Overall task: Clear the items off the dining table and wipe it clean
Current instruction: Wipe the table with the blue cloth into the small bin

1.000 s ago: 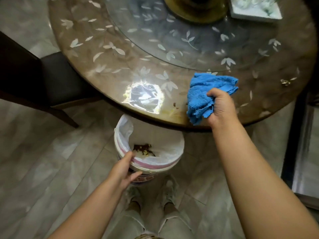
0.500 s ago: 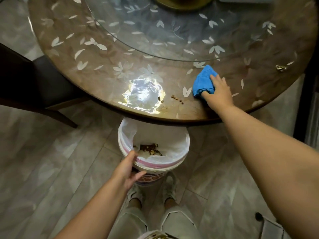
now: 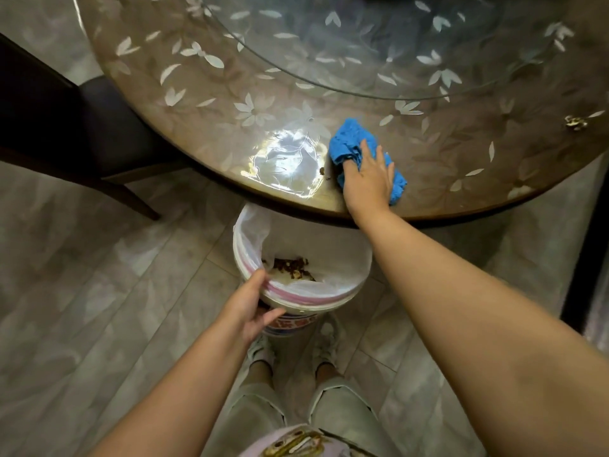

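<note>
Right hand (image 3: 369, 179) lies palm-down and nearly flat on the blue cloth (image 3: 352, 143), fingers extended and slightly spread, pressing the cloth against the dining table (image 3: 197, 103) close to its near edge. No closed grasp: the cloth is pinned under the palm and fingers, bunched ahead of the fingertips and showing again past the little-finger side. Just left of the cloth, a few small brown crumbs (image 3: 323, 172) sit on the tabletop beside a bright glare patch. One small pale scrap (image 3: 575, 122) lies on the table far to the right; what it is cannot be resolved. Left hand (image 3: 252, 308) is at the near rim of the white bin (image 3: 329, 291), which stands on the floor partly under the table edge, directly below the cloth area. Thumb lies over the rim on the liner; fingers curl below the rim on the outside, though how firmly they grip is hard to judge from this angle. Brown food scraps (image 3: 291, 267) lie inside the liner. A dark chair (image 3: 66, 127) stands at the left of the table.
</note>
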